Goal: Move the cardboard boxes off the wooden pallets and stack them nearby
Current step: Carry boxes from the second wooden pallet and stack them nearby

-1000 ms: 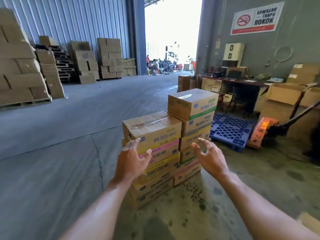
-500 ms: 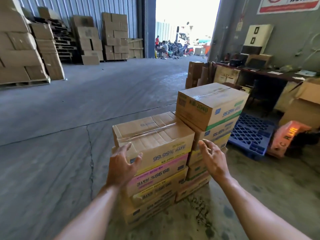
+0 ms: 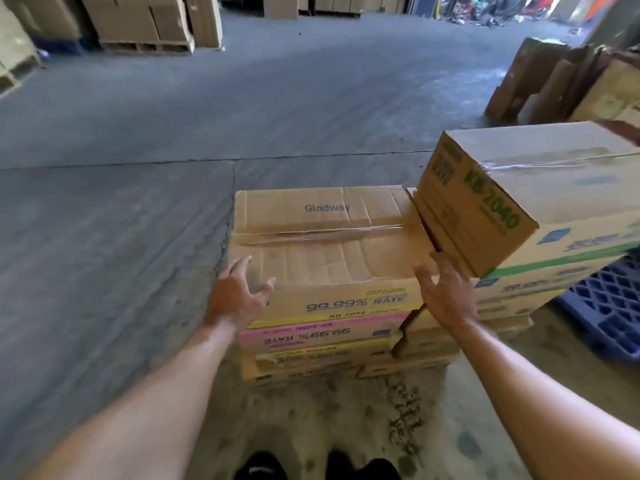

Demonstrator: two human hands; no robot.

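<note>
floor: grey concrete floor (image 3: 121, 220) spreads ahead of me, with a crack line crossing it beyond the stacks.
far left: more cartons (image 3: 138, 15) stand on a wooden pallet (image 3: 145, 47), well apart from me.
far right: flattened cardboard sheets (image 3: 540, 84) lean upright behind the taller stack.
near right: a blue plastic pallet (image 3: 609, 317) lies on the floor just beside the taller stack.
in the way: the kb-2040 box (image 3: 485, 209) tops the taller stack. it sits skewed, and its near corner juts out just above my right hand.
task item: the gladway box (image 3: 329, 251) is the top of the lower stack, directly in front of me. it rests on a pink-banded box (image 3: 325, 332) whose print reads upside down.
stack base: both stacks go down to the floor just ahead of my black shoes (image 3: 263, 470).
containers: both top boxes are closed, with clear tape along the flap seams. what they hold is hidden.
left hand (image 3: 239, 299): released, fingers spread, at the near left corner of the gladway box. i cannot tell whether it touches.
right hand (image 3: 446, 299): released, fingers spread, at the near right corner of the same box, where the two stacks meet.
</note>
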